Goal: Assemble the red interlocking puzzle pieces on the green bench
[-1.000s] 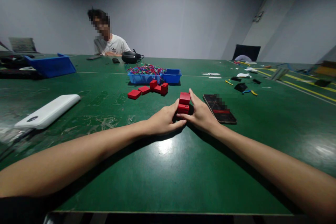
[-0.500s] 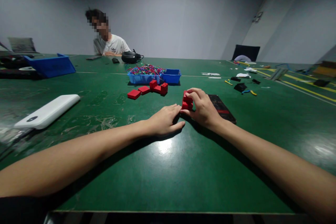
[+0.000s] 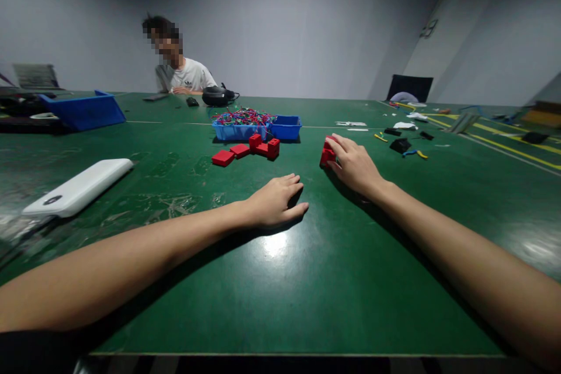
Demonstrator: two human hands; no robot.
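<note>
The right hand [image 3: 356, 166] has carried the red block assembly [image 3: 326, 155] away from the spot in front of the left hand [image 3: 274, 205], out toward the far middle of the green table [image 3: 307, 280]; a second ago both hands closed on it together, and half a second ago the right one alone had it, nearer in. Now its grip is curled over the assembly, fingers wrapped across the top and far side, with the piece low at the table, whether resting or just above I cannot tell. The left hand has let go and lies flat and empty, palm down, fingers loosely spread. So the joined piece looks finished with and is being moved aside, I judge. Loose red blocks [image 3: 248, 149] sit farther left, before the blue tray of coloured wires [image 3: 242, 126]. A white power bank [image 3: 79, 187] lies near the left edge, and another person [image 3: 182, 70] sits at the far side.
</note>
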